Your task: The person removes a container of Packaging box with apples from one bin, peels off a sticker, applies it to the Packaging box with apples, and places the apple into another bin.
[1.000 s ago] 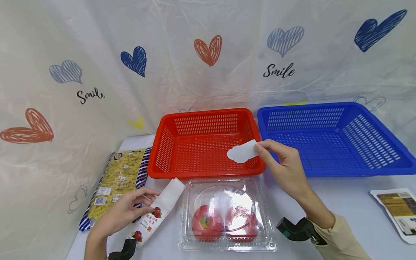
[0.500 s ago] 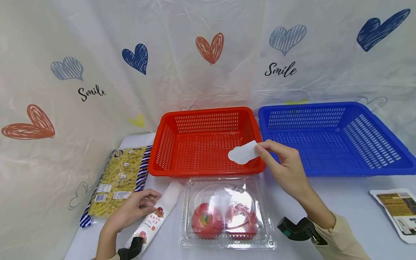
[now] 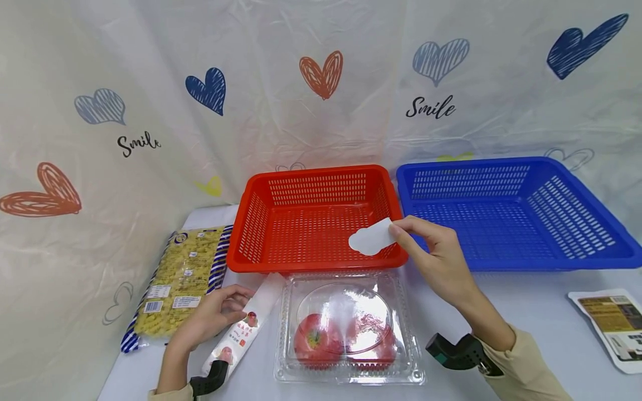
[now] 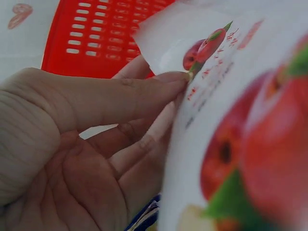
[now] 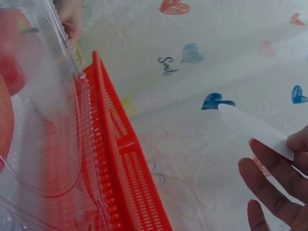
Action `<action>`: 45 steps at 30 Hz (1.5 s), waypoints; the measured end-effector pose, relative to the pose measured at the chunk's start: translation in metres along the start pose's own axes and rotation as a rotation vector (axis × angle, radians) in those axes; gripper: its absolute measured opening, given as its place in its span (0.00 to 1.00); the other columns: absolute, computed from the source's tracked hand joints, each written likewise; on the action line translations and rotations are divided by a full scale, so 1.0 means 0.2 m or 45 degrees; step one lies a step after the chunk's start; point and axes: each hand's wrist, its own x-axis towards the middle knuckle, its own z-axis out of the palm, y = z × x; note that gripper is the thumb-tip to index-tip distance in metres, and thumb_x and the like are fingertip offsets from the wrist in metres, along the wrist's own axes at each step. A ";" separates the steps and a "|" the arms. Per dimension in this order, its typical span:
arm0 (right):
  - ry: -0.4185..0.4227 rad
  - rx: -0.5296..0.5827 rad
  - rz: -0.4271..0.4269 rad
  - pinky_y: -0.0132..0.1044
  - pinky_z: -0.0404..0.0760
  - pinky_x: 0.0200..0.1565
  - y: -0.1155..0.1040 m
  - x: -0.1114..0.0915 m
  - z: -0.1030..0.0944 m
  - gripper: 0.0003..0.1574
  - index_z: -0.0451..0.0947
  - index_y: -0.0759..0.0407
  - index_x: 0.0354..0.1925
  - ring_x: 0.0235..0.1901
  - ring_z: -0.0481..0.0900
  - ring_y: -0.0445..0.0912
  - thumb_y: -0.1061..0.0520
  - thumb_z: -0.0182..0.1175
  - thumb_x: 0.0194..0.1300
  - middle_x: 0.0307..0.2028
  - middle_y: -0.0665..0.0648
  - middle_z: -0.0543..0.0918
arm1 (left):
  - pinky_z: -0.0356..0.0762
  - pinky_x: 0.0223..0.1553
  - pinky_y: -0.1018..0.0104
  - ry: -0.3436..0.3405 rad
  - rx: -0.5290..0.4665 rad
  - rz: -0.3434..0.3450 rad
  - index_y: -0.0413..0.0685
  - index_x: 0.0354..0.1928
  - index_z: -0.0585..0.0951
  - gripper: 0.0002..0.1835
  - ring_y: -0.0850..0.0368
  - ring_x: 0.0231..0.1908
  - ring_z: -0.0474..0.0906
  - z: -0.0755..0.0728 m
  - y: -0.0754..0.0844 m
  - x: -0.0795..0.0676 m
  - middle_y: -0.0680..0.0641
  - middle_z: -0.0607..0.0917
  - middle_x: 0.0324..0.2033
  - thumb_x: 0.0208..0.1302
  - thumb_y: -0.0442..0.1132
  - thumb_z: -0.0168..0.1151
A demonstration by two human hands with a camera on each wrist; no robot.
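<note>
Left hand [image 3: 213,318] pinches fruit-printed strip [image 3: 244,329] by 1 edge, beside clear box [image 3: 346,298]. Right hand [image 3: 437,256] pinches white cutout [image 3: 371,238] by 1 end, seen against red basket [image 3: 296,239]; likely sparing the lobed end.

The paper [image 3: 371,238] is white, the strip [image 3: 244,332] white with red fruit, one basket [image 3: 316,267] red, the other basket [image 3: 531,265] blue.

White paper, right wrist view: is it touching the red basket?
No, the right grip pinches the white paper apart from the red basket, with patterned backdrop showing between them.
</note>
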 end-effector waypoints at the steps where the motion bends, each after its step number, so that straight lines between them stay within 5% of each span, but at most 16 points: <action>1: -0.004 0.004 0.001 0.27 0.81 0.51 0.00 0.00 0.00 0.11 0.87 0.67 0.44 0.44 0.85 0.41 0.73 0.59 0.72 0.40 0.50 0.89 | 0.83 0.41 0.68 -0.002 0.017 -0.002 0.34 0.58 0.81 0.21 0.51 0.42 0.82 0.00 0.00 0.00 0.45 0.85 0.44 0.63 0.21 0.68; 16: -0.029 -0.022 -0.005 0.26 0.81 0.50 0.00 -0.01 0.01 0.11 0.87 0.67 0.45 0.43 0.84 0.39 0.73 0.59 0.71 0.39 0.51 0.89 | 0.80 0.43 0.64 -0.013 0.192 -0.083 0.41 0.54 0.84 0.20 0.54 0.41 0.79 0.01 0.02 -0.01 0.49 0.83 0.40 0.59 0.23 0.72; 22: -0.027 -0.050 -0.013 0.25 0.81 0.50 0.00 -0.01 0.01 0.11 0.87 0.67 0.44 0.43 0.84 0.38 0.74 0.60 0.71 0.39 0.52 0.89 | 0.80 0.43 0.65 -0.002 0.219 -0.047 0.41 0.53 0.84 0.20 0.55 0.41 0.78 0.01 0.03 -0.01 0.50 0.83 0.40 0.59 0.23 0.72; 31: -0.034 -0.031 -0.040 0.26 0.80 0.49 -0.02 -0.01 0.03 0.12 0.87 0.65 0.43 0.42 0.83 0.40 0.74 0.60 0.71 0.37 0.53 0.88 | 0.85 0.49 0.56 0.089 0.315 -0.007 0.45 0.55 0.84 0.22 0.49 0.50 0.81 0.01 0.07 -0.04 0.46 0.83 0.51 0.60 0.23 0.72; 39: -0.023 -0.054 -0.096 0.26 0.80 0.51 -0.07 -0.01 0.04 0.13 0.88 0.64 0.43 0.43 0.83 0.39 0.75 0.60 0.69 0.39 0.53 0.88 | 0.87 0.49 0.57 0.021 0.292 -0.002 0.49 0.58 0.82 0.17 0.50 0.51 0.83 -0.02 0.29 -0.16 0.46 0.83 0.55 0.70 0.41 0.70; 42: -0.021 -0.036 -0.147 0.27 0.81 0.50 -0.09 -0.01 0.05 0.12 0.88 0.64 0.42 0.44 0.83 0.41 0.74 0.60 0.70 0.40 0.54 0.88 | 0.86 0.47 0.64 0.035 0.253 0.155 0.53 0.58 0.81 0.17 0.54 0.51 0.83 -0.02 0.41 -0.19 0.50 0.84 0.54 0.71 0.42 0.70; 45: 0.009 -0.014 -0.199 0.28 0.81 0.50 -0.10 0.00 0.06 0.12 0.87 0.64 0.42 0.46 0.83 0.43 0.75 0.60 0.70 0.42 0.55 0.86 | 0.86 0.47 0.67 0.171 0.209 0.348 0.54 0.56 0.83 0.15 0.57 0.49 0.83 0.00 0.53 -0.20 0.55 0.85 0.51 0.70 0.38 0.71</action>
